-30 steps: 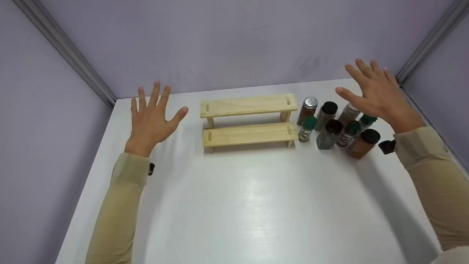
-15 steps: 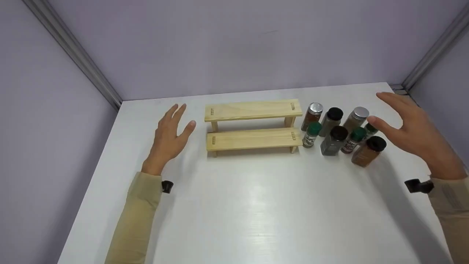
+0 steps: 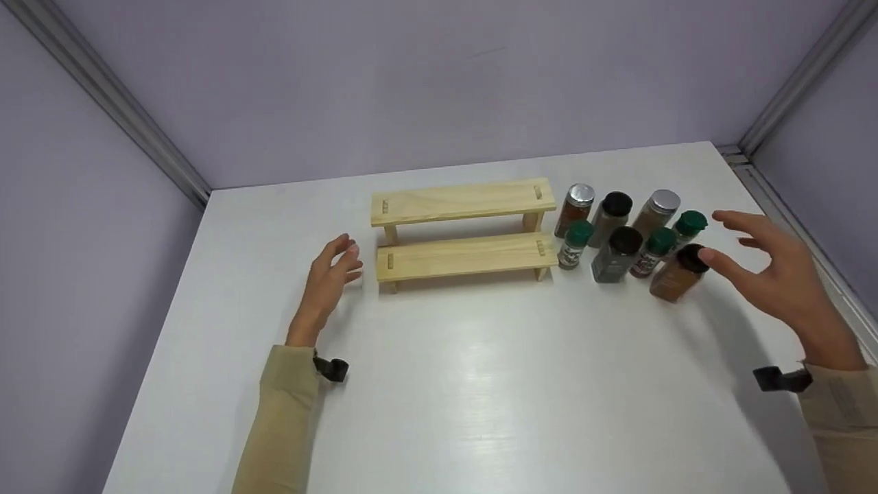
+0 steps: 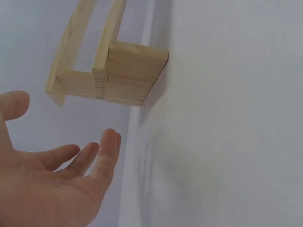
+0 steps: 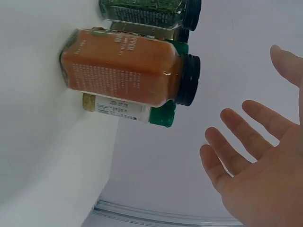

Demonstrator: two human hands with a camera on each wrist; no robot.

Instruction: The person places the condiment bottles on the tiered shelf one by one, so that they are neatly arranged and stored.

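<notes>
My left hand (image 3: 326, 288) is held to the left of a two-tier wooden shelf (image 3: 466, 257), its fingers loosely bent and holding nothing. In the left wrist view the shelf's end panel (image 4: 135, 71) shows beyond the fingers. Over on the right, my right hand (image 3: 782, 274) hovers beside a spice jar of orange-red powder (image 3: 675, 280) with a black cap. Its thumb tip overlaps that cap in the head view. In the right wrist view the same jar (image 5: 123, 68) stands apart from the spread, bare fingers.
Several more spice jars crowd right of the shelf: a silver-capped one (image 3: 575, 209), a dark-capped one (image 3: 615, 261) and a small green-capped one (image 3: 573, 250) among them. The white table (image 3: 466, 384) meets a pale back wall (image 3: 439, 82).
Both hands have come down and back from a raised, spread pose. The left has moved rightward toward the shelf, its fingers bending; the right has dropped beside the jars. Shelf and jars stay put.
</notes>
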